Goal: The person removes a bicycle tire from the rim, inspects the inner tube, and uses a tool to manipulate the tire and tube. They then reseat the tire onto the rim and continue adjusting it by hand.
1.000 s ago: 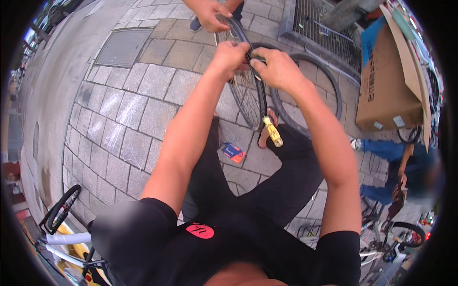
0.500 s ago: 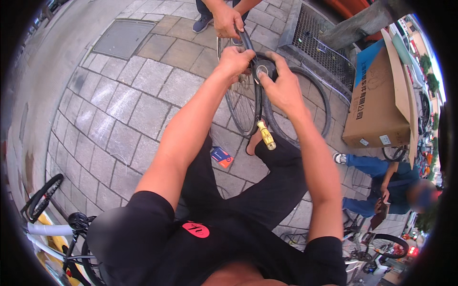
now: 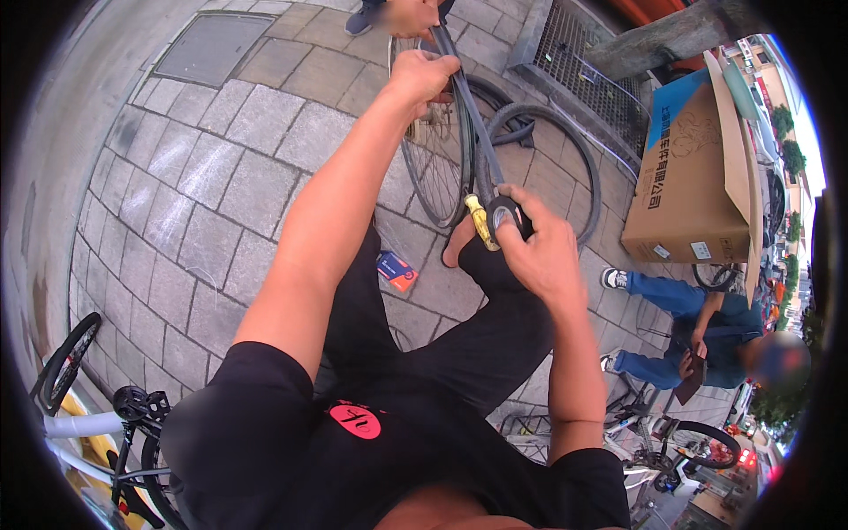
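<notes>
A bicycle wheel (image 3: 413,168) with thin spokes stands upright between my feet. My left hand (image 3: 422,78) is closed at its upper rim, where a strip of black tape (image 3: 478,126) lies; the fingertips are partly hidden. The strip runs taut from there down to a roll of black tape (image 3: 506,218), which my right hand (image 3: 543,247) grips. Beside the roll, a screwdriver with a yellow handle (image 3: 479,219) is at the wheel's near edge. A co-worker's hand (image 3: 411,16) is at the wheel's far side.
A black tyre (image 3: 583,146) and a dark tube (image 3: 521,134) lie right of the wheel. A small blue and orange box (image 3: 397,271) is on the paving. A large carton (image 3: 693,177) stands at right, near a seated person (image 3: 707,340). Bicycles (image 3: 132,424) flank me.
My right hand has moved down toward me with the tape roll, and a long strip now stretches between my hands. My left hand has shifted slightly up; the view has tilted a little.
</notes>
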{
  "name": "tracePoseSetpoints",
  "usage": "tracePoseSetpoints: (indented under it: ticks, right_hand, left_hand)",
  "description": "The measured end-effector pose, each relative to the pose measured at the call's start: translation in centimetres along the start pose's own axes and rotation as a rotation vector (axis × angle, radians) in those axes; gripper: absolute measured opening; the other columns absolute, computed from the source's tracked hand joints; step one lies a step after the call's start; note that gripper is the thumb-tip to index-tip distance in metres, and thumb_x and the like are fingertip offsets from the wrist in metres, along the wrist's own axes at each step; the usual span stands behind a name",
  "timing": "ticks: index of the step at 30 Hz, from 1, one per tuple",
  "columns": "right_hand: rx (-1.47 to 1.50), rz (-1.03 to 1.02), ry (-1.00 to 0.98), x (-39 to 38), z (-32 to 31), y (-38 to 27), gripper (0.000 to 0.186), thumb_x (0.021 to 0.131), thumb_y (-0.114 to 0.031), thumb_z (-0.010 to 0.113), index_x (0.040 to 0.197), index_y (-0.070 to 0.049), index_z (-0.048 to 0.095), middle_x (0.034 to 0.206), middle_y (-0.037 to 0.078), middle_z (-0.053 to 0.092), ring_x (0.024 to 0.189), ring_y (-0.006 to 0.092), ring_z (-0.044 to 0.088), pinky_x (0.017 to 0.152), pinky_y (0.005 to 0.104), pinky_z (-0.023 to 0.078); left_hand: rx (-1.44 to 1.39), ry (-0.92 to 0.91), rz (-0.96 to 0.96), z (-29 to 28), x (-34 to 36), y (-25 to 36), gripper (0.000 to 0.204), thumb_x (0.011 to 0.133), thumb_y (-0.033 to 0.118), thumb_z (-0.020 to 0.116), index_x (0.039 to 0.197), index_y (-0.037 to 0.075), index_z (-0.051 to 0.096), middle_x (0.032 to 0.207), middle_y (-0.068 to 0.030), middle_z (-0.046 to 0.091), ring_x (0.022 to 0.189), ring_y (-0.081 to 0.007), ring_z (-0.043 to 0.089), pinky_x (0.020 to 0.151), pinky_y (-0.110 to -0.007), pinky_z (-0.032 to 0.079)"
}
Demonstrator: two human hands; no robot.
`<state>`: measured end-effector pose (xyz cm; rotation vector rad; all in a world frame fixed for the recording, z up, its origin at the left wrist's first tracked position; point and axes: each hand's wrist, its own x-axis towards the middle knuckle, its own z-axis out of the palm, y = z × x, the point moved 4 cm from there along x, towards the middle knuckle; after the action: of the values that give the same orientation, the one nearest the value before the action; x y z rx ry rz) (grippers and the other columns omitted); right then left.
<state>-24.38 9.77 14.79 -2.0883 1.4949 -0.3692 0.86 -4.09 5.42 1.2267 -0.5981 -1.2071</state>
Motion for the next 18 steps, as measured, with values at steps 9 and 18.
tracePoseSetpoints:
  ticks: [9,18]
  right_hand:
    - [-0.092,0.042,-0.346,3.0,0.8,-1.2,0.043,0.096,-0.031,0.059,0.127,-0.006,0.072,0.105,0.025,0.075,0.106,0.0436,0.07,0.096,0.0459,0.053]
    - [-0.312,0.109,-0.422,5.8,2.8,0.4,0.043,0.095,-0.033,0.06,0.129,-0.009,0.074,0.124,0.025,0.072,0.123,0.0424,0.065,0.108,0.0454,0.048]
  left_hand:
    - [0.002,-0.021,-0.015,-0.2,0.6,-0.3,0.014,0.093,0.013,0.071,0.092,0.0,0.064,0.084,-0.0055,0.069,0.071,-0.0175,0.07,0.063,-0.037,0.061]
    - [0.021,-0.05,-0.016,0.7,0.6,0.0,0.019,0.094,0.014,0.071,0.1,-0.003,0.065,0.088,-0.0078,0.073,0.077,-0.0194,0.073,0.066,-0.038,0.061]
